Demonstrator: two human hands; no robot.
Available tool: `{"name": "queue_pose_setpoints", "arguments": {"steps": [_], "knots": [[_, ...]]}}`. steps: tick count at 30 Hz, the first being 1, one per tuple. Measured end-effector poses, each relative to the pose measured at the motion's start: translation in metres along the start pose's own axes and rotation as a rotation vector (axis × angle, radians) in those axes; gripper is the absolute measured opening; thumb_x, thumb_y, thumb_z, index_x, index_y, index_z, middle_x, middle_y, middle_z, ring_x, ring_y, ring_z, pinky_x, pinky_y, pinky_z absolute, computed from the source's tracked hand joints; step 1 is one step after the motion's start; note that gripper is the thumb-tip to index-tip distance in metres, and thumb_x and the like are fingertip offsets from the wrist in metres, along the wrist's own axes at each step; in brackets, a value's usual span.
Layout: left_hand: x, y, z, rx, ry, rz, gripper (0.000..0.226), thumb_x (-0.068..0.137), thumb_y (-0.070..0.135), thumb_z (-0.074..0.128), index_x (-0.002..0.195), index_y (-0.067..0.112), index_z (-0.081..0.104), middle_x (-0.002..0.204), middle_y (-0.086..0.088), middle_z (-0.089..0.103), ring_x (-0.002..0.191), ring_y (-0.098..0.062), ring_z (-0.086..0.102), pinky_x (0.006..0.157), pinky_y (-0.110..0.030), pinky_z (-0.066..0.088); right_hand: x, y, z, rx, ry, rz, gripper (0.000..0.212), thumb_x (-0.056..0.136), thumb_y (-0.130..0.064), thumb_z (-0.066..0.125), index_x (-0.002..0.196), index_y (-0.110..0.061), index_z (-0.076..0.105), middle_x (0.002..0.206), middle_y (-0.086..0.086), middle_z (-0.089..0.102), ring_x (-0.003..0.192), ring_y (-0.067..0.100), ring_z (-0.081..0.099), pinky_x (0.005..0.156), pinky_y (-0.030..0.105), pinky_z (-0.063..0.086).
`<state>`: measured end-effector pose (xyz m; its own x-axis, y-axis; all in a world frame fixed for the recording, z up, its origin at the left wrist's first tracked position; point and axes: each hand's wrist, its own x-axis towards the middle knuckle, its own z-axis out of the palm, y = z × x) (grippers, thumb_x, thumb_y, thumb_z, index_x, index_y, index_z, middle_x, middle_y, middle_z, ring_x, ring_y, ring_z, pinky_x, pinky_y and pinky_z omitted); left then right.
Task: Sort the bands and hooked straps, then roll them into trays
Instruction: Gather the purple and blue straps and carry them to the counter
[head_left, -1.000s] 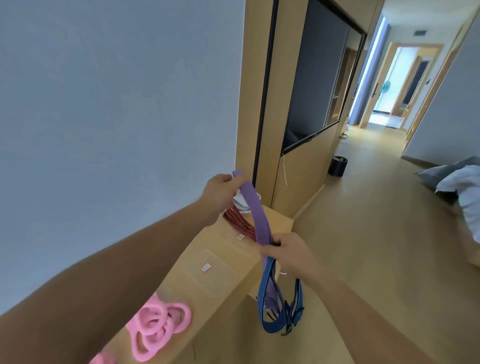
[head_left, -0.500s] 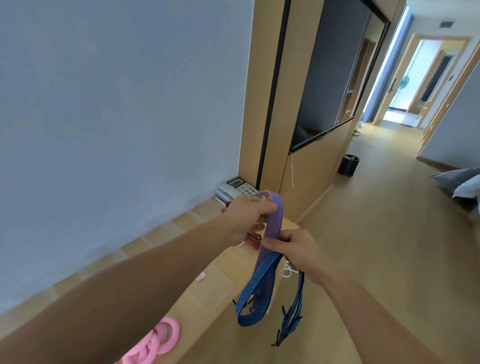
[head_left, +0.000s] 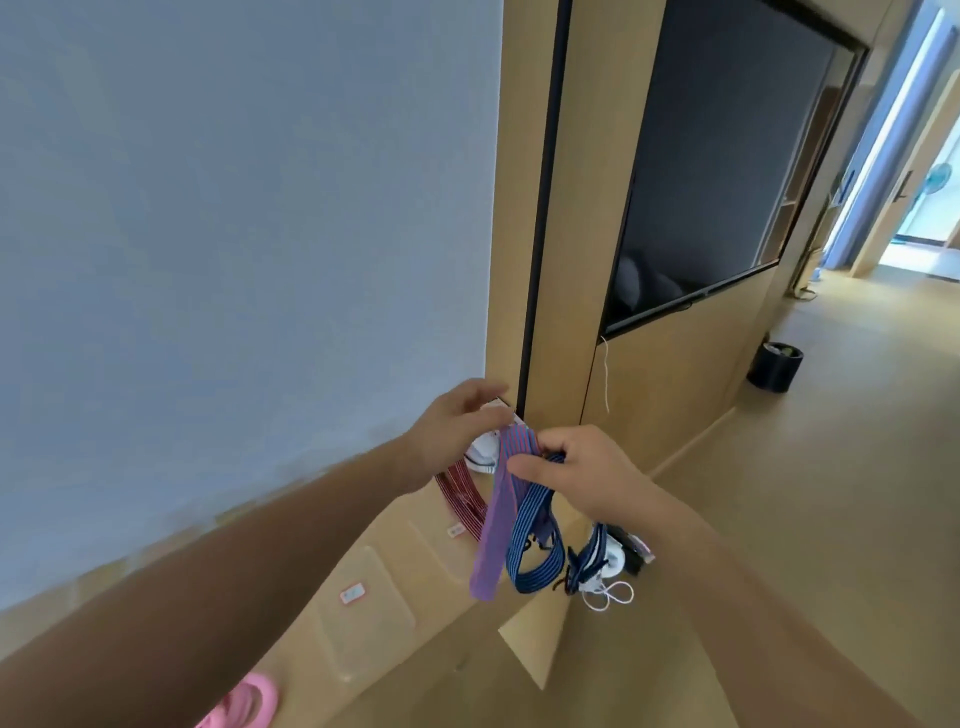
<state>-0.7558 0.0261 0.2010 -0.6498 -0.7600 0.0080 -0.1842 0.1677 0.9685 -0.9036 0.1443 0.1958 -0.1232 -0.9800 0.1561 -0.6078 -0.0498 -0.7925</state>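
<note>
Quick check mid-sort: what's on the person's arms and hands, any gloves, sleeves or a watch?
Nothing worn shows. The left hand and right hand are bare: no gloves, no ring visible. The left forearm and right forearm are bare to the frame's edge, with no sleeve, watch or bracelet.

Light wooden ledge (head_left: 447, 613) runs along the wall. Lying on it in a row: pink bands (head_left: 244, 701) nearest, two clear labelled trays (head_left: 374, 634), a red striped strap (head_left: 460, 493), and a partly hidden white object (head_left: 480, 453) farthest.
</note>
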Motion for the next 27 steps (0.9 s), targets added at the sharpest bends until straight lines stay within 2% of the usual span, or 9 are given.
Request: {"name": "queue_pose_setpoints", "arguments": {"steps": [2,4,7,12,15,18,20,24,27], "knots": [[-0.004,-0.006,0.016,-0.217,-0.182,-0.029,0.048,0.086,0.046,0.055,0.118,0.010,0.063,0.122,-0.004,0.066,0.110,-0.019,0.060,0.101,-0.034,0.042,0.005,0.003,-0.015,0.011,-0.035,-0.021,0.020,0.090,-0.033,0.069,0.073,-0.042,0.071,0.064,-0.020,0.063,0.060,-0.002,0.052,0.062,0.019,0.040],[-0.011,-0.013,0.030,-0.329,-0.224,-0.038,0.050,0.088,0.047,0.049,0.116,0.008,0.062,0.109,-0.005,0.068,0.100,-0.016,0.062,0.096,-0.030,0.047,0.011,0.008,-0.025,0.040,-0.043,-0.025,0.010,0.090,-0.033,0.069,0.082,-0.032,0.074,0.067,-0.016,0.066,0.064,0.001,0.055,0.067,0.024,0.043],[-0.019,-0.026,0.046,-0.401,-0.196,-0.080,0.034,0.092,0.043,0.052,0.109,0.015,0.064,0.091,0.006,0.071,0.079,-0.006,0.066,0.072,-0.018,0.051,0.016,0.013,-0.029,0.069,-0.065,-0.046,0.017,0.091,-0.037,0.069,0.087,-0.022,0.075,0.062,-0.016,0.064,0.057,-0.001,0.052,0.058,0.018,0.040],[-0.017,-0.040,0.049,-0.386,-0.225,-0.052,0.043,0.088,0.032,0.066,0.123,0.009,0.059,0.108,-0.006,0.069,0.096,-0.019,0.066,0.080,-0.027,0.054,0.026,0.022,-0.026,0.323,-0.094,-0.012,0.012,0.095,-0.022,0.065,0.086,-0.018,0.073,0.045,-0.019,0.054,0.036,-0.003,0.045,0.038,0.006,0.031],[-0.006,-0.043,0.044,-0.441,-0.173,-0.028,0.027,0.091,0.025,0.062,0.109,0.005,0.062,0.094,-0.010,0.072,0.082,-0.021,0.069,0.072,-0.029,0.055,0.037,0.024,-0.025,0.310,-0.115,0.003,0.018,0.095,-0.027,0.065,0.079,-0.023,0.073,0.042,-0.020,0.052,0.035,-0.004,0.046,0.037,0.006,0.032],[0.010,-0.042,0.039,-0.460,-0.134,-0.021,0.015,0.096,0.021,0.056,0.102,0.008,0.059,0.084,-0.014,0.068,0.070,-0.026,0.067,0.065,-0.034,0.056,0.053,0.028,-0.022,0.306,0.057,0.073,0.027,0.088,-0.042,0.070,0.067,-0.025,0.069,0.054,-0.015,0.060,0.046,-0.004,0.049,0.048,0.010,0.037],[0.023,-0.041,0.037,-0.400,-0.099,0.015,0.012,0.102,0.018,0.052,0.105,0.007,0.054,0.082,-0.012,0.069,0.066,-0.024,0.067,0.060,-0.032,0.055,0.066,0.028,-0.022,0.397,0.247,0.132,0.024,0.079,-0.044,0.078,0.080,-0.023,0.065,0.074,-0.007,0.064,0.055,0.003,0.053,0.053,0.020,0.040],[0.040,-0.036,0.037,-0.438,-0.076,0.059,0.016,0.104,0.013,0.046,0.115,0.003,0.051,0.087,-0.011,0.066,0.068,-0.022,0.067,0.059,-0.031,0.056,0.095,0.014,-0.010,0.662,0.349,0.175,0.045,0.062,-0.028,0.085,0.098,-0.024,0.057,0.101,0.004,0.056,0.076,0.020,0.063,0.060,0.036,0.055],[0.052,-0.036,0.027,-0.564,-0.024,0.056,0.019,0.103,0.009,0.042,0.117,0.006,0.055,0.094,-0.016,0.064,0.081,-0.029,0.064,0.071,-0.042,0.056,0.115,0.005,0.000,0.888,0.399,0.146,0.040,0.070,-0.005,0.077,0.103,-0.020,0.059,0.102,0.008,0.054,0.076,0.022,0.065,0.067,0.040,0.057]]}}
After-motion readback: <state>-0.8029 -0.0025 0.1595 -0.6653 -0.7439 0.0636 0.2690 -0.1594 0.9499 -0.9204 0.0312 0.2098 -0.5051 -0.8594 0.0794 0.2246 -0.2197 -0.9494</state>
